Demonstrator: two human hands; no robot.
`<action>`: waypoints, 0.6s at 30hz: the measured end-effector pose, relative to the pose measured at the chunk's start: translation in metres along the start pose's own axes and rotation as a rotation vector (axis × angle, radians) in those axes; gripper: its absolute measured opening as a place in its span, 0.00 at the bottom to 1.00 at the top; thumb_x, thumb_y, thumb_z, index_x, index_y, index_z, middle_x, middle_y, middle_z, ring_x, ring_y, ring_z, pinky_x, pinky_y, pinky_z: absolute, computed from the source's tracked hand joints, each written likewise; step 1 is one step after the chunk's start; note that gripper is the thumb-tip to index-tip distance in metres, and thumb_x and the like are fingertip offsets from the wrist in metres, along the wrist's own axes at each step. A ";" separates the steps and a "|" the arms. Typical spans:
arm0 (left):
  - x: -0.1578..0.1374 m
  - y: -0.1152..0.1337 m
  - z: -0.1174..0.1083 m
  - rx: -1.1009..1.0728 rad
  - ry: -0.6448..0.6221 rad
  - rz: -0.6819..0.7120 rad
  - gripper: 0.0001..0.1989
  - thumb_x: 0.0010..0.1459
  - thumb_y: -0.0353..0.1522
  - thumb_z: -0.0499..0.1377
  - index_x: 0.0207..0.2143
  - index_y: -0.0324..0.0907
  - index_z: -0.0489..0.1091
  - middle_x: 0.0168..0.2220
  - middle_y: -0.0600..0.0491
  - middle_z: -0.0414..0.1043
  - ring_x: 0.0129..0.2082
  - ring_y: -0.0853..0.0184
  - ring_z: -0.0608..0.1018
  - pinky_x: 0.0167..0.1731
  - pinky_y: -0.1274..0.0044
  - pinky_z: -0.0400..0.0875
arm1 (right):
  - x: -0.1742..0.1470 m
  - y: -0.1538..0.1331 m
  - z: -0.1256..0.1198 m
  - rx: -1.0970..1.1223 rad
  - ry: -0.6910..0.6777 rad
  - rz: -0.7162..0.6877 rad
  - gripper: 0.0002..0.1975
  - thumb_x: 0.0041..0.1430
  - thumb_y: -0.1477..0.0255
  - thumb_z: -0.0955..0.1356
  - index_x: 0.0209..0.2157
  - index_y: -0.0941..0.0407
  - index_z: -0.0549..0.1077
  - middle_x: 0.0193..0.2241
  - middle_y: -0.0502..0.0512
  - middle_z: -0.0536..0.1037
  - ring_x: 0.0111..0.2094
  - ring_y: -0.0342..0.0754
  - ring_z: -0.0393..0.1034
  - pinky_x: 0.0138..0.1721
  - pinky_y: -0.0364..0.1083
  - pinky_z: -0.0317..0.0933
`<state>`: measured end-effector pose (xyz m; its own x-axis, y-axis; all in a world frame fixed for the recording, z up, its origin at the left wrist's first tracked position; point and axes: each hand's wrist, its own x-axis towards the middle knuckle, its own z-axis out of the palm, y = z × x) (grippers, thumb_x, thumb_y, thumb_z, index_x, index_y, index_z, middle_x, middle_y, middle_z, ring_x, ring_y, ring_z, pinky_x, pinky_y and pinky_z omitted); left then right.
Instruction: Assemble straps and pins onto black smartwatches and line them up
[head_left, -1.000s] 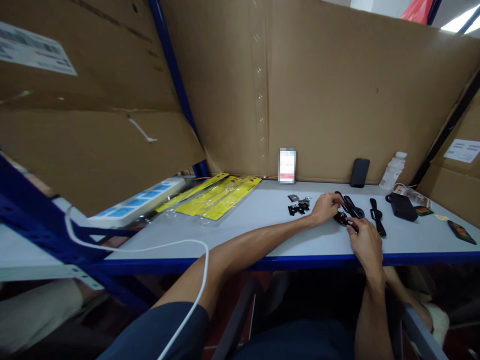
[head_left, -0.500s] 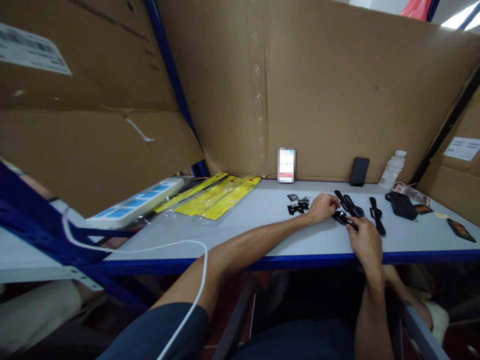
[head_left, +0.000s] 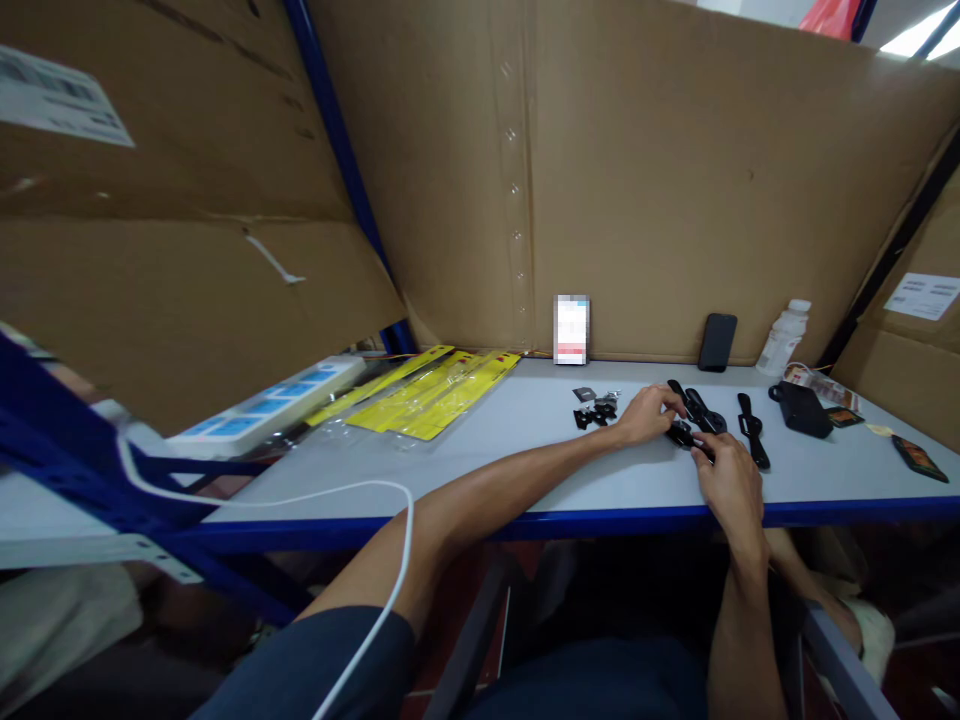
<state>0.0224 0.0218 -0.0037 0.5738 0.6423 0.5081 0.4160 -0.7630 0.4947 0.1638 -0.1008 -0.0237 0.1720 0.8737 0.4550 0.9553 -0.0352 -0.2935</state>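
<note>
On the table's right half, a black elongated part (head_left: pixel 681 434) lies low between my two hands. My right hand (head_left: pixel 729 478) grips its near end with thumb and fingers. Just above its other end, my left hand (head_left: pixel 646 414) has its fingertips pinched together; whatever is in them is too small to make out. Beyond the hands lie long black pieces with a rounded middle (head_left: pixel 703 412). A similar black piece (head_left: pixel 752 432) lies apart to the right. Left of my left hand is a cluster of small black parts (head_left: pixel 597 413), with a small dark square packet (head_left: pixel 583 394) behind it.
Yellow packets in clear plastic (head_left: pixel 431 400) and a white power strip (head_left: pixel 270 405) lie left. A lit phone (head_left: pixel 571 330), dark phone (head_left: pixel 717 342) and bottle (head_left: pixel 784 338) stand along the cardboard wall. A black case (head_left: pixel 802 410) is right. A white cable (head_left: pixel 300 495) crosses my left arm.
My left fingertips have shifted slightly to the right over the black part, which has turned a little. My right hand keeps nearly the same place on it.
</note>
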 end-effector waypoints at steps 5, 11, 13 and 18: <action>0.001 -0.002 -0.002 0.055 0.053 -0.137 0.17 0.57 0.24 0.52 0.37 0.40 0.81 0.37 0.50 0.80 0.38 0.64 0.78 0.46 0.74 0.72 | -0.001 -0.001 -0.001 0.001 0.011 -0.002 0.17 0.68 0.71 0.63 0.52 0.55 0.78 0.44 0.59 0.79 0.49 0.53 0.71 0.47 0.48 0.60; -0.001 -0.001 -0.002 0.205 -0.027 -0.105 0.15 0.56 0.25 0.54 0.34 0.42 0.82 0.38 0.49 0.81 0.43 0.61 0.78 0.50 0.73 0.72 | -0.001 -0.001 0.000 -0.002 0.017 0.000 0.17 0.68 0.71 0.63 0.52 0.55 0.79 0.44 0.59 0.79 0.48 0.53 0.71 0.47 0.48 0.60; -0.001 -0.001 -0.002 0.239 -0.035 -0.092 0.16 0.57 0.25 0.54 0.33 0.42 0.82 0.38 0.48 0.81 0.44 0.60 0.77 0.51 0.72 0.71 | -0.001 -0.001 0.000 0.001 0.017 -0.004 0.17 0.68 0.71 0.63 0.52 0.55 0.79 0.44 0.59 0.79 0.48 0.53 0.71 0.47 0.48 0.60; -0.002 -0.001 -0.003 0.246 -0.039 -0.090 0.16 0.57 0.24 0.54 0.33 0.42 0.83 0.38 0.48 0.82 0.44 0.60 0.77 0.51 0.71 0.71 | -0.001 -0.001 -0.001 0.009 0.008 0.000 0.17 0.68 0.71 0.63 0.52 0.56 0.79 0.44 0.59 0.79 0.48 0.53 0.71 0.47 0.48 0.60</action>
<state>0.0191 0.0213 -0.0031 0.5519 0.7085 0.4398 0.6228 -0.7009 0.3476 0.1627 -0.1019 -0.0229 0.1737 0.8700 0.4614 0.9531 -0.0306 -0.3011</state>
